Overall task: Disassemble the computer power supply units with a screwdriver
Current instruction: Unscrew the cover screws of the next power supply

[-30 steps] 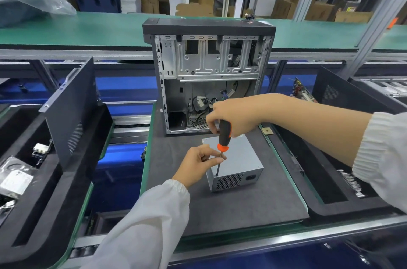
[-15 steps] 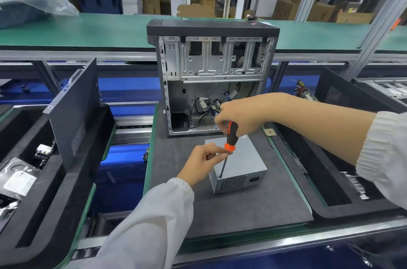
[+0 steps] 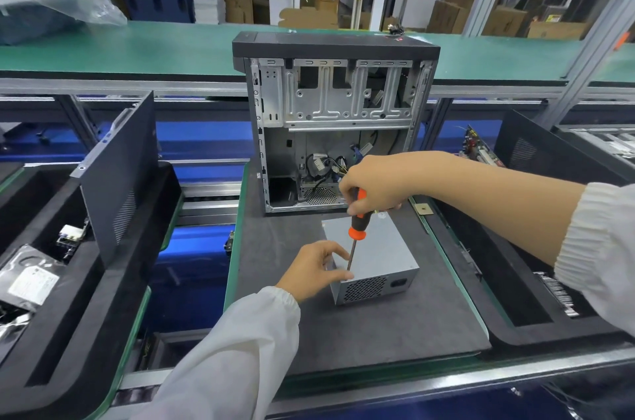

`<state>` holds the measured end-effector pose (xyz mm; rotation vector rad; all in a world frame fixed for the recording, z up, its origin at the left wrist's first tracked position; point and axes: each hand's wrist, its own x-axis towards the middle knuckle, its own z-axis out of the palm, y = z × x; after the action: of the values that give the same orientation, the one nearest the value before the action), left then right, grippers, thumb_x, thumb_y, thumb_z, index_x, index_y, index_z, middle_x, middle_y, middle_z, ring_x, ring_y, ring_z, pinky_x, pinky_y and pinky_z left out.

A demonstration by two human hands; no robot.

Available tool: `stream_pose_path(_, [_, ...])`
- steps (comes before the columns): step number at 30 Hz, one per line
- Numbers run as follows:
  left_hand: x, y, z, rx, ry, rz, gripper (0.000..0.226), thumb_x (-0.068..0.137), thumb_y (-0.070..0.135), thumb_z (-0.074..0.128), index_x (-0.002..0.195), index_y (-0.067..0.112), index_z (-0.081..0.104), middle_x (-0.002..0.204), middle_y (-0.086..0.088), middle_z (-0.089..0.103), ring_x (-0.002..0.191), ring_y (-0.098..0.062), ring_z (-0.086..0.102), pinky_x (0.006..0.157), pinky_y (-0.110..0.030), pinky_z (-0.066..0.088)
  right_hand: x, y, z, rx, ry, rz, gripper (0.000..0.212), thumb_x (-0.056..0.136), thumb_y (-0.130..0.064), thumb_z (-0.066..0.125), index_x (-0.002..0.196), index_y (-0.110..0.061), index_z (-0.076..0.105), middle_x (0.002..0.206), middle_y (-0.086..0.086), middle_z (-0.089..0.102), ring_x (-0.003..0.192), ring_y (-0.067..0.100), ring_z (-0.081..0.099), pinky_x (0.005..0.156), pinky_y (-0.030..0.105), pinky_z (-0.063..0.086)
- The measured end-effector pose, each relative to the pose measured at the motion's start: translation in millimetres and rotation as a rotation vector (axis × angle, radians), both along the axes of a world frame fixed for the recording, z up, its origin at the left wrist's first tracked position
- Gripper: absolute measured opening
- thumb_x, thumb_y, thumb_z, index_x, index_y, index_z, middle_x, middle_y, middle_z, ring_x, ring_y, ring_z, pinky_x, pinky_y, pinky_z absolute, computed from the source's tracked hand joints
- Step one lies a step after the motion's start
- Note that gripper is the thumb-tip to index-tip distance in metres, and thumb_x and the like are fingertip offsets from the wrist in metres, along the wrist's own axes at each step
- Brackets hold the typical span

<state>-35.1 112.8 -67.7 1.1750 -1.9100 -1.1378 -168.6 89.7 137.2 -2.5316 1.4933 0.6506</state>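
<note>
The worktop (image 3: 360, 333) carries a dark grey mat with green edging. At its far end stands an open computer case (image 3: 338, 124), upright, black top panel uppermost, its bare metal interior and loose cables facing the person. To the left, a black foam tray (image 3: 103, 282) holds a dark side panel (image 3: 120, 175) leaning upright, with bagged parts lying in the tray's recess beside it. A second black foam tray (image 3: 508, 323) sits just to the right of the mat.

The power supply unit (image 3: 376, 254), a grey metal box, lies flat on the mat just in front of the case, its perforated vent face turned toward the person.

The right hand (image 3: 372, 187) has its grip closed around the black-and-orange handle of the screwdriver (image 3: 355, 227), which stands nearly upright, slightly tilted, with the shaft tip meeting the unit's top face near its front left corner. The left hand (image 3: 314, 273) has its grip on that front left corner, fingers curled over the top edge just beside the shaft. Whether the tip sits in a screw head cannot be told.
</note>
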Motion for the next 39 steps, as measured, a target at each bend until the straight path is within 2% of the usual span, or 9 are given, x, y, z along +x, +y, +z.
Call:
stream_pose_path(2, [-1, 4, -13, 0.013, -0.07, 0.02, 0.018, 0.078, 0.022, 0.081, 0.092, 0.017, 0.071, 0.086, 0.003, 0.064, 0.08, -0.013, 0.059, 0.08, -0.024, 0.05, 1, 4, 5, 0.039, -0.025, 0.065, 0.012, 0.087, -0.017, 0.064, 0.095, -0.024, 0.059, 0.091, -0.003, 0.054, 0.084, 0.021, 0.058, 0.071, 0.032, 0.052])
stream_pose_path(5, [-5, 8, -20, -0.005, -0.052, 0.092, 0.011, 0.078, 0.019, 0.081, 0.079, 0.021, 0.07, 0.073, 0.011, 0.054, 0.061, -0.002, 0.046, 0.064, -0.011, 0.04, 0, 7, 7, 0.057, -0.076, 0.081, 0.024, 0.082, -0.008, 0.069, 0.099, -0.024, 0.063, 0.101, -0.003, 0.05, 0.095, 0.022, 0.053, 0.081, 0.034, 0.05])
stream_pose_path(10, [-6, 7, -17, -0.016, -0.062, 0.088, 0.014, 0.079, 0.016, 0.079, 0.074, 0.019, 0.067, 0.071, 0.014, 0.055, 0.059, 0.005, 0.049, 0.063, -0.007, 0.039, -6, 11, 12, 0.045, -0.151, 0.042, 0.023, 0.082, -0.009, 0.07, 0.101, -0.023, 0.067, 0.09, -0.01, 0.053, 0.077, 0.01, 0.054, 0.066, 0.024, 0.046])
stream_pose_path(14, [-5, 6, -16, -0.025, -0.09, 0.088, 0.021, 0.087, 0.015, 0.071, 0.074, 0.024, 0.057, 0.072, 0.006, 0.052, 0.064, -0.005, 0.045, 0.071, -0.017, 0.042, -15, 11, 11, -0.055, -0.236, -0.006, 0.02, 0.082, -0.033, 0.072, 0.1, -0.025, 0.067, 0.084, -0.012, 0.054, 0.075, 0.006, 0.055, 0.062, 0.025, 0.045])
stream_pose_path(17, [-9, 8, -12, 0.008, 0.001, 0.1, 0.026, 0.092, 0.015, 0.064, 0.073, 0.026, 0.051, 0.061, 0.009, 0.036, 0.058, -0.005, 0.034, 0.063, -0.015, 0.036, -24, 12, 4, -0.161, -0.49, -0.173, 0.028, 0.077, -0.043, 0.074, 0.088, -0.019, 0.066, 0.08, -0.005, 0.063, 0.066, 0.006, 0.056, 0.055, 0.02, 0.044])
stream_pose_path(22, [-31, 9, 2, 0.163, 0.116, 0.057, 0.021, 0.1, 0.017, 0.05, 0.08, 0.018, 0.045, 0.068, 0.005, 0.041, 0.058, -0.006, 0.037, 0.06, -0.017, 0.037, -32, 20, -13, -0.199, -0.994, -0.379, 0.027, 0.083, -0.039, 0.072, 0.074, -0.022, 0.053, 0.06, -0.008, 0.062, 0.048, 0.003, 0.057, 0.048, 0.013, 0.042])
stream_pose_path(29, [-54, -5, 16, 0.632, 0.672, 0.099, 0.021, 0.098, -0.009, 0.038, 0.085, 0.004, 0.047, 0.072, -0.007, 0.048, 0.053, -0.01, 0.045, 0.047, -0.018, 0.037, -60, 27, -29, -0.546, -1.09, -0.433, 0.03, 0.091, -0.04, 0.062, 0.078, -0.016, 0.05, 0.069, 0.003, 0.061, 0.053, 0.002, 0.053, 0.053, 0.012, 0.041])
stream_pose_path(31, [-60, -10, 18, 0.705, 0.75, 0.146, 0.025, 0.095, -0.013, 0.033, 0.084, 0.002, 0.05, 0.069, -0.008, 0.049, 0.051, -0.011, 0.046, 0.045, -0.018, 0.037, -78, 28, -31, -0.57, -1.114, -0.481, 0.031, 0.091, -0.041, 0.061, 0.08, -0.013, 0.051, 0.073, 0.009, 0.064, 0.061, 0.016, 0.057, 0.061, 0.025, 0.048])
stream_pose_path(39, [-97, -25, 20, 0.534, 0.478, 0.258, 0.022, 0.088, -0.001, 0.045, 0.071, 0.007, 0.056, 0.06, 0.001, 0.033, 0.045, -0.01, 0.026, 0.042, -0.019, 0.02, -130, 31, -57, -0.618, -1.042, -0.532, 0.036, 0.09, -0.038, 0.063, 0.076, -0.008, 0.05, 0.072, 0.013, 0.062, 0.064, 0.026, 0.061, 0.068, 0.041, 0.051])
